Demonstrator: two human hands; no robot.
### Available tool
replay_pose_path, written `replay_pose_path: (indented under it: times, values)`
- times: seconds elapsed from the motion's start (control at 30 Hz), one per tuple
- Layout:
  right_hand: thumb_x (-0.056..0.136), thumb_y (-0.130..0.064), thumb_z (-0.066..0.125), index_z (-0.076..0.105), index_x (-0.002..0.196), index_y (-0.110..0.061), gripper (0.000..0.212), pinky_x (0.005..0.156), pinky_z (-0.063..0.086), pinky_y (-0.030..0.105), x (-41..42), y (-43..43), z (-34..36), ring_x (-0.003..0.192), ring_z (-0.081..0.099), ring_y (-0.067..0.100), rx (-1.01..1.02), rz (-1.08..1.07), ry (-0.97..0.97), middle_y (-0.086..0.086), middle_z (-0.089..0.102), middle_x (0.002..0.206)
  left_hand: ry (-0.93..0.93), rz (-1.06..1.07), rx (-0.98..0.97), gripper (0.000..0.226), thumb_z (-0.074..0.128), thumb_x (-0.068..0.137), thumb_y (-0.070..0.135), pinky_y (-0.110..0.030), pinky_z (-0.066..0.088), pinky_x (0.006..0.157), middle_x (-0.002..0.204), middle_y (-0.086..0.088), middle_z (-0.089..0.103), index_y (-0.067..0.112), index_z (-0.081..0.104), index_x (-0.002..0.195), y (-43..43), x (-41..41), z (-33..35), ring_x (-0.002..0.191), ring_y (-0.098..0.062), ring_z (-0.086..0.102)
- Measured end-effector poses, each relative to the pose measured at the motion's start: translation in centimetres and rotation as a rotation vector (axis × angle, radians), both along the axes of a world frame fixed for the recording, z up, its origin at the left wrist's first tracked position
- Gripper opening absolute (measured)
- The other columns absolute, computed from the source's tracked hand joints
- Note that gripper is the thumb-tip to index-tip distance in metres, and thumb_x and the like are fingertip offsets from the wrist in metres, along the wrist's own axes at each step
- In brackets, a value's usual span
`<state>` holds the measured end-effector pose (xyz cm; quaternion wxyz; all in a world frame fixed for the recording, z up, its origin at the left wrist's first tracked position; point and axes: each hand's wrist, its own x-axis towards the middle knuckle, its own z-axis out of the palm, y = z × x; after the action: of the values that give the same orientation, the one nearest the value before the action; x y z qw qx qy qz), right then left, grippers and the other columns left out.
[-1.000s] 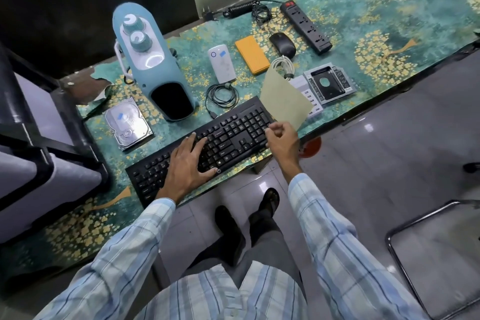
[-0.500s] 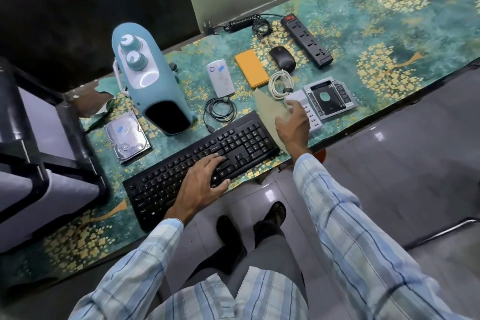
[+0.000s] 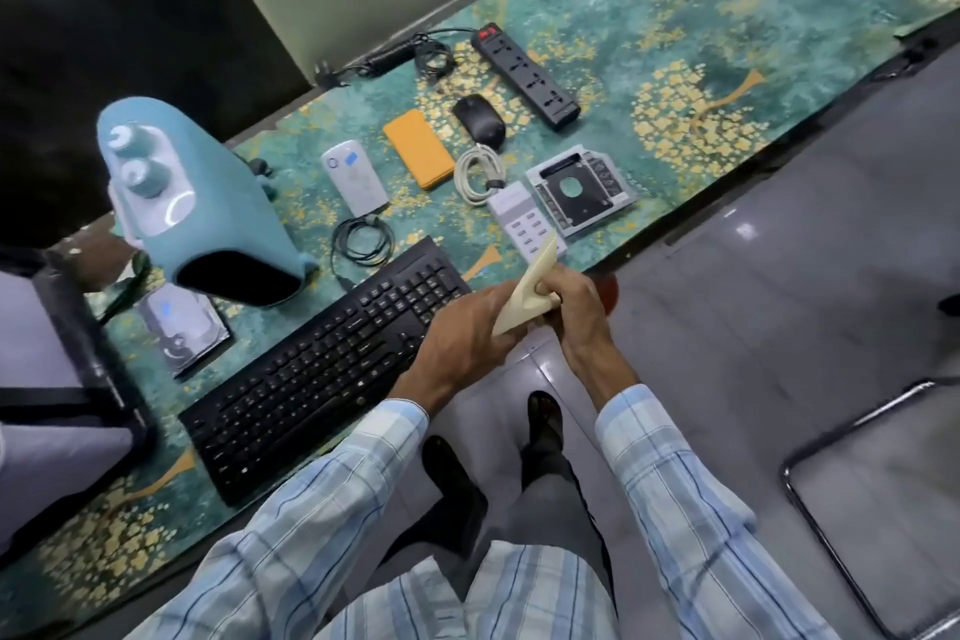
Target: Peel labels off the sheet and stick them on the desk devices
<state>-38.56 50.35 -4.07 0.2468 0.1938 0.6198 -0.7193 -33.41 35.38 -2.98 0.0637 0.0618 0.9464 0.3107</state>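
Note:
Both hands meet on a pale yellowish label sheet (image 3: 527, 294), held bent and edge-on over the desk's front edge. My left hand (image 3: 460, 333) grips its lower end and my right hand (image 3: 574, 312) pinches its middle. Just left of the hands lies a black keyboard (image 3: 322, 369). Farther back sit a white power bank (image 3: 356, 177) and a hard drive (image 3: 182, 327), each carrying a small blue label, an orange case (image 3: 418, 148), a black mouse (image 3: 479, 120), a white USB hub (image 3: 524, 218), a drive caddy (image 3: 582, 187) and a power strip (image 3: 524, 75).
A tall teal appliance (image 3: 192, 203) stands at the left on the green patterned desk cover (image 3: 727, 16). Coiled black (image 3: 361, 239) and white (image 3: 478, 172) cables lie between the devices. A dark chair (image 3: 62, 379) is far left; a metal frame (image 3: 857, 509) sits on the floor, right.
My left hand has lifted off the keyboard and joined the right on the sheet. The right hand has raised the sheet off the desk and pulled it back toward me.

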Motion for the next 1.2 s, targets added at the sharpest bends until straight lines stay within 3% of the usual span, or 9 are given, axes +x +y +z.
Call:
replay_pose_path:
  times: [0.13, 0.23, 0.3, 0.47, 0.6, 0.77, 0.9, 1.07, 1.2]
  values:
    - [0.07, -0.018, 0.066, 0.065, 0.116, -0.009, 0.047, 0.06, 0.05, 0.029, 0.5, 4.1, -0.9, 0.069, 0.062, 0.016, 0.068, -0.059, 0.032, 0.003, 0.068, 0.08, -0.063, 0.021, 0.008, 0.051, 0.048, 0.085, 0.058, -0.036, 0.05, 0.059, 0.087, 0.0, 0.075, 0.023, 0.066, 0.118, 3.4, -0.9, -1.0, 0.072, -0.023, 0.069]
    - [0.078, -0.024, 0.068, 0.063, 0.134, -0.026, 0.056, 0.076, 0.056, 0.032, 1.0, 7.1, -2.7, 0.094, 0.069, 0.017, 0.105, -0.004, 0.094, 0.002, 0.073, 0.107, -0.229, 0.055, 0.132, 0.049, 0.052, 0.08, 0.059, -0.038, 0.053, 0.061, 0.083, 0.002, 0.074, 0.022, 0.07, 0.108, 5.8, -2.1, -1.9, 0.071, -0.018, 0.069]
    - [0.085, -0.029, 0.067, 0.068, 0.132, -0.032, 0.047, 0.083, 0.056, 0.032, 1.7, 7.8, -3.3, 0.102, 0.069, 0.017, 0.125, 0.059, 0.115, 0.0, 0.073, 0.117, -0.306, 0.077, 0.175, 0.039, 0.058, 0.08, 0.053, -0.04, 0.054, 0.062, 0.081, 0.0, 0.073, 0.02, 0.071, 0.098, 6.0, -2.5, -2.3, 0.071, -0.018, 0.069]
    - [0.101, -0.017, 0.063, 0.076, 0.119, -0.015, 0.022, 0.059, 0.049, 0.024, 3.1, 11.7, -3.9, 0.07, 0.059, 0.019, 0.087, 0.064, 0.029, 0.007, 0.071, 0.09, -0.376, -0.001, 0.187, 0.009, 0.073, 0.086, 0.035, -0.016, 0.039, 0.052, 0.067, 0.013, 0.065, 0.027, 0.069, 0.086, 9.2, -3.0, -3.0, 0.056, 0.002, 0.057]
    - [0.097, -0.008, 0.07, 0.075, 0.116, -0.008, 0.02, 0.057, 0.048, 0.022, 3.4, 13.0, -4.3, 0.062, 0.062, 0.014, 0.07, 0.029, 0.028, 0.007, 0.074, 0.084, -0.371, 0.017, 0.12, 0.017, 0.073, 0.08, 0.042, -0.021, 0.038, 0.05, 0.067, 0.01, 0.063, 0.028, 0.065, 0.079, 9.7, -2.5, -3.4, 0.057, -0.002, 0.057]
    - [0.093, 0.006, 0.07, 0.072, 0.114, -0.001, 0.023, 0.061, 0.052, 0.017, 0.9, 10.2, -2.8, 0.07, 0.069, 0.009, 0.018, 0.104, 0.051, 0.011, 0.076, 0.09, -0.339, 0.151, 0.112, 0.045, 0.068, 0.068, 0.064, -0.03, 0.05, 0.063, 0.085, 0.012, 0.071, 0.031, 0.068, 0.099, 5.7, -1.5, -2.9, 0.073, -0.005, 0.065]
    - [0.09, 0.006, 0.072, 0.075, 0.106, -0.007, 0.02, 0.068, 0.057, 0.025, -1.4, 5.3, -2.1, 0.077, 0.07, 0.017, -0.008, 0.211, 0.098, 0.014, 0.076, 0.09, -0.284, 0.335, 0.195, 0.042, 0.085, 0.069, 0.047, -0.03, 0.054, 0.068, 0.091, 0.012, 0.074, 0.032, 0.067, 0.104, 0.7, 0.1, -1.2, 0.078, -0.008, 0.069]
    - [0.091, -0.002, 0.075, 0.076, 0.106, -0.01, 0.018, 0.062, 0.054, 0.022, -2.6, -3.6, 0.3, 0.072, 0.069, 0.011, -0.061, 0.432, 0.214, 0.004, 0.076, 0.084, -0.187, 0.653, 0.273, 0.057, 0.089, 0.071, 0.042, -0.025, 0.054, 0.062, 0.1, 0.008, 0.069, 0.033, 0.062, 0.119, -7.2, 5.3, 1.4, 0.065, -0.016, 0.067]
    - [0.09, -0.002, 0.075, 0.076, 0.11, -0.006, 0.02, 0.065, 0.056, 0.023, -1.3, -10.6, 2.0, 0.076, 0.068, 0.011, -0.118, 0.572, 0.232, 0.004, 0.077, 0.087, -0.119, 0.895, 0.245, 0.057, 0.088, 0.075, 0.032, -0.015, 0.049, 0.061, 0.102, 0.007, 0.069, 0.028, 0.062, 0.125, -13.2, 11.0, 2.1, 0.059, -0.004, 0.059]
